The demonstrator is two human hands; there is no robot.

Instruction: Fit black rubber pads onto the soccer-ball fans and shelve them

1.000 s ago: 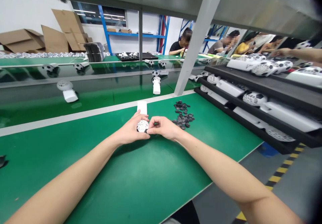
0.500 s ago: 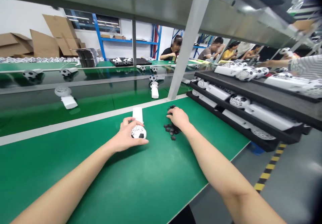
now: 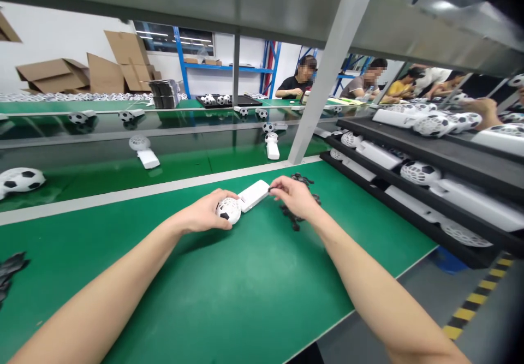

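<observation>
My left hand [image 3: 207, 211] grips the round, soccer-ball-patterned head of a white handheld fan [image 3: 254, 195] on the green bench. Its thumb and fingers wrap the grille head, and the flat white handle points up to the right. Close to the far end of the handle, my right hand [image 3: 295, 196] pinches a small black piece [image 3: 270, 189]; I cannot tell whether the piece touches the handle. Loose black pieces [image 3: 295, 223] lie scattered beside and partly behind my right hand.
Stacked black trays [image 3: 393, 181] of similar fans stand at the right. Beyond the bench edge, more fans [image 3: 148, 158] lie on a green conveyor. A grey post [image 3: 323, 85] rises at the back. Dark pieces [image 3: 10, 274] lie far left. Several co-workers sit in the distance.
My right hand has come away from the black pieces toward the fan with one piece pinched. The fan's handle has swung rightward in my left hand. The view has turned left.
</observation>
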